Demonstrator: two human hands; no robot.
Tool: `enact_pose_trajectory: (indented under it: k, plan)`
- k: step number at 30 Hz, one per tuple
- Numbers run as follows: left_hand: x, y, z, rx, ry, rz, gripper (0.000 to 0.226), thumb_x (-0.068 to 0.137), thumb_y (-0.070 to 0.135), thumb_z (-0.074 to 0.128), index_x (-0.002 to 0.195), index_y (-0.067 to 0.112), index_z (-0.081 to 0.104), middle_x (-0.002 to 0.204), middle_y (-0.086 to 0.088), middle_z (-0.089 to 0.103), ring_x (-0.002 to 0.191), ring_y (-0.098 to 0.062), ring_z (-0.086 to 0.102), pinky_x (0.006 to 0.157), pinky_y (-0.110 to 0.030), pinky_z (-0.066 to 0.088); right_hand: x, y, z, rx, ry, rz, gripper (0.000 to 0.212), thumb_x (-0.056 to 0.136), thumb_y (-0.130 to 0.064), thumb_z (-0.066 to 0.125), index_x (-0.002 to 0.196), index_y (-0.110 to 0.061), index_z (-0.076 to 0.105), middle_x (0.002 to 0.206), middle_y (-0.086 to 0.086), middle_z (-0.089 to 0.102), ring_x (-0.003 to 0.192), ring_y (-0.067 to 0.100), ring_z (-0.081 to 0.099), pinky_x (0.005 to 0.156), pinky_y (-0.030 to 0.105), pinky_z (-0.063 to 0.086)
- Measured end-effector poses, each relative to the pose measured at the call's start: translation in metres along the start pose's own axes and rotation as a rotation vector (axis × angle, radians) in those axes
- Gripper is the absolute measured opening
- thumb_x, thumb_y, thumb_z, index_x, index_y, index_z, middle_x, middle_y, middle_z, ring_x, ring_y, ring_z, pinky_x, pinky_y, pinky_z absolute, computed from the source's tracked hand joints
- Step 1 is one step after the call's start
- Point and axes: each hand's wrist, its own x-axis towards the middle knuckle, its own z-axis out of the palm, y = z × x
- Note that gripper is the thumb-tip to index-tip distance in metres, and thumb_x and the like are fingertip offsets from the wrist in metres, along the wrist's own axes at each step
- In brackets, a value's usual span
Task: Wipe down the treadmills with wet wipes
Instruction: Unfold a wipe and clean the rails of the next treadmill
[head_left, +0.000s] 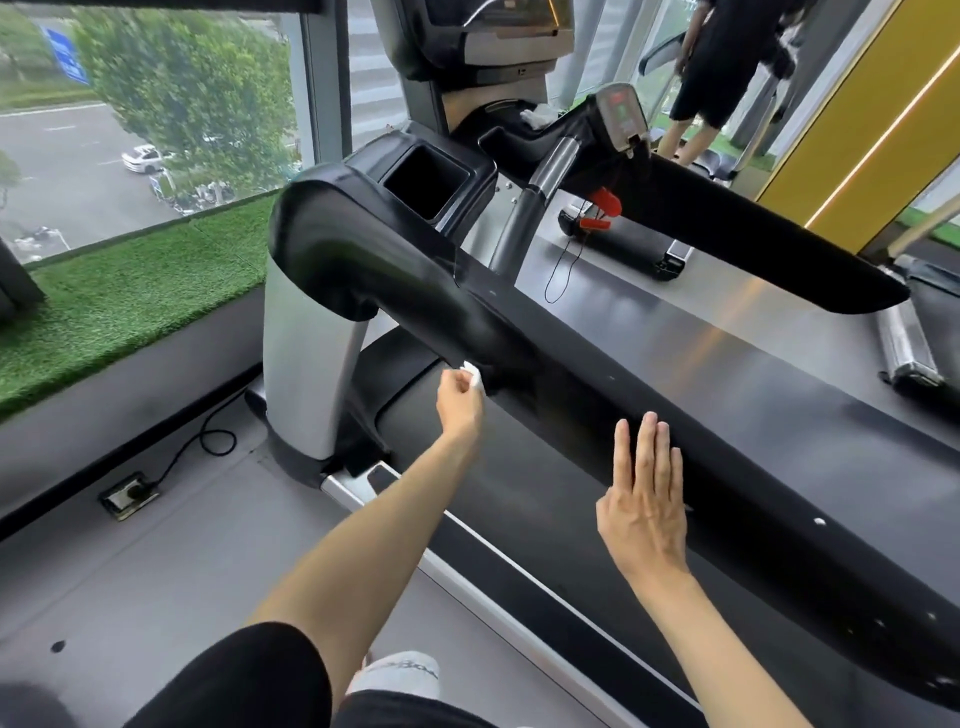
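Nearest: right hand (644, 509), fingers straight and together, laid flat against the black handrail (571, 374), probably to brace the body. Beyond: left hand (460, 402) pinches a bunched wet wipe (474, 375) to the rail's lower edge, placed to clean the underside. Farther: cup holder (423, 182) and treadmill console (621, 117); another person (722, 67) stands by the window.
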Motion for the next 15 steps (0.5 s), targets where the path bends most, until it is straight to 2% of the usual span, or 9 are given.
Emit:
enact_pose_trajectory:
  k: [2,4,7,10,12,15]
  plan:
    - [-0.027,-0.014,0.015,0.048,-0.014,0.029,0.029,0.096,0.023,0.049,0.070,0.019,0.038,0.070,0.003,0.045,0.064,-0.013,0.040,0.056,-0.022,0.033,-0.001,0.004,0.000,-0.003,-0.005,0.000,0.094,0.069,0.000,0.063,0.151,0.000,0.017,0.158,0.024,-0.002,0.148,0.035,-0.001,0.120,0.044,0.001]
    - [-0.062,-0.032,0.031,0.094,-0.086,0.063,0.028,0.092,0.009,0.047,0.069,0.020,0.036,0.072,0.003,0.045,0.064,-0.012,0.037,0.054,-0.018,0.032,-0.004,0.007,0.000,-0.005,-0.013,-0.004,0.096,0.069,-0.002,0.066,0.151,-0.002,0.017,0.158,0.024,0.001,0.148,0.037,0.004,0.119,0.045,0.001]
    - [-0.106,-0.055,0.047,0.155,-0.350,0.109,0.027,0.081,-0.003,0.045,0.068,0.019,0.039,0.070,0.002,0.049,0.063,-0.011,0.040,0.057,-0.019,0.035,-0.008,0.012,0.000,0.009,-0.001,-0.024,0.095,0.070,-0.003,0.067,0.151,-0.003,0.018,0.159,0.019,0.007,0.147,0.037,0.010,0.119,0.045,0.003]
    - [-0.112,-0.056,0.036,0.169,-0.554,0.088,0.031,0.072,-0.014,0.054,0.068,0.016,0.048,0.065,0.001,0.051,0.054,-0.001,0.046,0.054,-0.015,0.039,-0.007,0.018,-0.005,0.029,0.028,-0.085,0.081,0.079,-0.002,0.055,0.152,-0.005,0.020,0.159,0.018,0.016,0.145,0.035,0.017,0.118,0.048,0.010]
    - [-0.099,-0.049,0.017,0.154,-0.469,0.061,0.029,0.067,-0.016,0.055,0.068,0.013,0.050,0.063,0.001,0.050,0.052,-0.001,0.047,0.048,-0.010,0.036,-0.004,0.024,-0.009,0.047,0.049,-0.120,0.080,0.079,-0.004,0.057,0.151,-0.005,0.023,0.157,0.019,0.022,0.143,0.035,0.023,0.117,0.048,0.013]
    - [-0.063,-0.038,-0.014,0.124,-0.118,0.030,0.028,0.075,-0.019,0.051,0.077,0.009,0.052,0.068,0.000,0.049,0.065,-0.013,0.048,0.049,-0.012,0.037,-0.004,0.034,-0.011,0.074,0.085,-0.133,0.084,0.074,-0.005,0.066,0.149,-0.002,0.028,0.154,0.024,0.023,0.141,0.037,0.025,0.117,0.046,0.014]
